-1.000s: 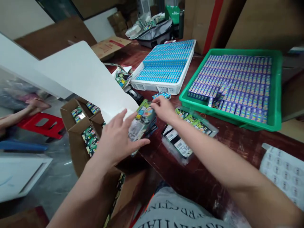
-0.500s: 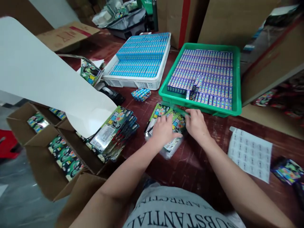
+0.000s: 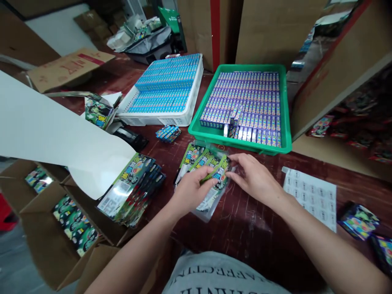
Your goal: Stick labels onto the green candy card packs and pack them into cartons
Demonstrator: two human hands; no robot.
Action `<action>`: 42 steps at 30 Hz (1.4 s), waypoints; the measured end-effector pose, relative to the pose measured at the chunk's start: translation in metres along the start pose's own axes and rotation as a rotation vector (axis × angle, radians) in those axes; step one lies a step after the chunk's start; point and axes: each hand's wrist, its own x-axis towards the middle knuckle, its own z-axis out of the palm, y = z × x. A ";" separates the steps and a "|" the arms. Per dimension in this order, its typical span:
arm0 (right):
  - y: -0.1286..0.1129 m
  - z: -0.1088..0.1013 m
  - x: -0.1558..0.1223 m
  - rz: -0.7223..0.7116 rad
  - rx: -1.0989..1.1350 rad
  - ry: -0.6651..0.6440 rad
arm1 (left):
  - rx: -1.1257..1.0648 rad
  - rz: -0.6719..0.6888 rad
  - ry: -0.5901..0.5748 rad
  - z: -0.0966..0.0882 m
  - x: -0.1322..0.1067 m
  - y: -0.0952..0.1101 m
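My left hand (image 3: 190, 188) and my right hand (image 3: 255, 178) meet over a clear plastic bag of flat green printed packets (image 3: 199, 163) on the dark red table (image 3: 245, 220). Both hands are closed in a pinch on one green packet (image 3: 219, 173) lifted at the top of that bag. A fanned stack of the same green packets (image 3: 131, 188) lies to the left at the table's edge. Beyond my hands stands a green tray (image 3: 284, 122) packed with small purple boxes, and left of it a white tray (image 3: 183, 118) packed with small blue boxes.
A few loose blue boxes (image 3: 168, 133) lie before the white tray. A sheet of round stickers (image 3: 310, 196) lies on the right, colourful packets (image 3: 358, 220) beyond it. Open cartons (image 3: 58, 228) of green packets stand below left, under a white flap (image 3: 55, 134). Cardboard boxes line the back.
Both hands left the fanned stack on the left and moved right to the bagged packets, then pinched and lifted one packet. The view swung right.
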 end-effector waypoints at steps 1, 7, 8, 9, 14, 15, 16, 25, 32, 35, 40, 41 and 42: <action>-0.001 -0.007 -0.001 0.001 -0.001 -0.015 | -0.037 -0.021 -0.019 0.001 -0.002 0.001; -0.014 -0.052 -0.009 -0.076 0.185 -0.445 | -0.296 -0.127 -0.226 0.007 -0.011 0.008; -0.018 -0.057 -0.010 -0.088 0.223 -0.527 | -0.389 -0.158 -0.331 0.009 -0.012 0.007; -0.020 -0.061 -0.011 -0.102 0.260 -0.597 | -0.478 -0.194 -0.435 0.011 -0.014 0.006; -0.013 -0.058 -0.024 -0.048 0.296 -0.554 | -0.605 -0.340 -0.425 0.026 -0.015 -0.004; -0.010 -0.052 -0.030 0.028 0.287 -0.411 | -0.599 -0.354 -0.331 0.029 -0.014 -0.005; -0.008 -0.045 -0.036 0.122 0.291 -0.246 | -0.602 -0.367 -0.238 0.032 -0.012 -0.007; -0.026 0.059 -0.091 0.635 0.062 0.143 | -0.608 -0.313 0.242 0.103 -0.013 -0.006; 0.005 0.072 -0.096 0.638 -0.165 0.066 | -0.107 -0.107 0.313 0.094 -0.008 -0.024; 0.015 0.044 -0.073 0.459 -0.243 0.100 | 0.319 0.081 0.577 0.028 0.030 -0.033; 0.045 -0.016 0.042 0.101 -0.369 0.344 | 0.896 -0.293 0.691 -0.070 0.119 -0.058; 0.054 -0.025 0.070 0.077 -0.388 0.331 | 0.949 -0.382 0.668 -0.077 0.132 -0.063; 0.062 -0.031 0.098 0.086 -0.402 0.297 | 0.973 -0.432 0.655 -0.080 0.141 -0.067</action>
